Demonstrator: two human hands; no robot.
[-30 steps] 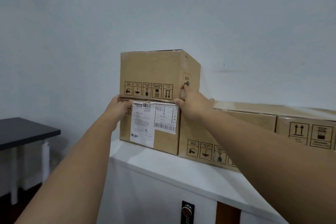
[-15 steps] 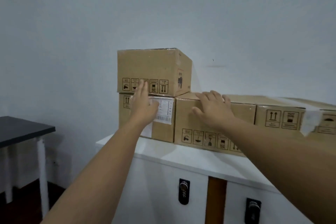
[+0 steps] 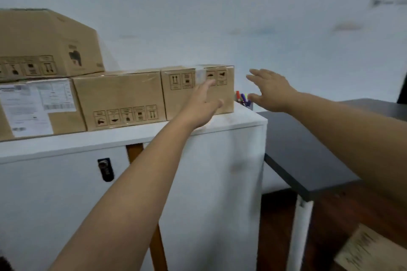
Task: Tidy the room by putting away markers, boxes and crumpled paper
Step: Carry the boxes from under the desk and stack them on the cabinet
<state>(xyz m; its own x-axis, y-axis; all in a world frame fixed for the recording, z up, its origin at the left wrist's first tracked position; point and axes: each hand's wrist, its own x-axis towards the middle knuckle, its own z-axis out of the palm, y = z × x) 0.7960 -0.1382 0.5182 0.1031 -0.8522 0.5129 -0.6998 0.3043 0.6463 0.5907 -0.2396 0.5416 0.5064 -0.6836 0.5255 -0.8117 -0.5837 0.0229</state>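
Note:
Three cardboard boxes stand in a row on the white cabinet (image 3: 220,123): one with a shipping label (image 3: 37,108), a middle box (image 3: 119,97) and a right box (image 3: 182,86). A fourth box (image 3: 46,42) sits stacked on top at the left. My left hand (image 3: 204,103) is open, its fingers spread in front of the right box. My right hand (image 3: 268,90) is open in the air just past that box's right end, holding nothing. Coloured markers (image 3: 242,99) stand in a holder behind the cabinet's right corner, between my two hands.
A black table (image 3: 308,160) with a white leg (image 3: 299,226) adjoins the cabinet on the right. Another cardboard box (image 3: 372,251) lies on the dark wooden floor at the lower right. The cabinet front has a lock (image 3: 105,169). A pale wall runs behind everything.
The view has swung right. Both hands left the stacked box at the left and moved along the row to the rightmost box, fingers spread.

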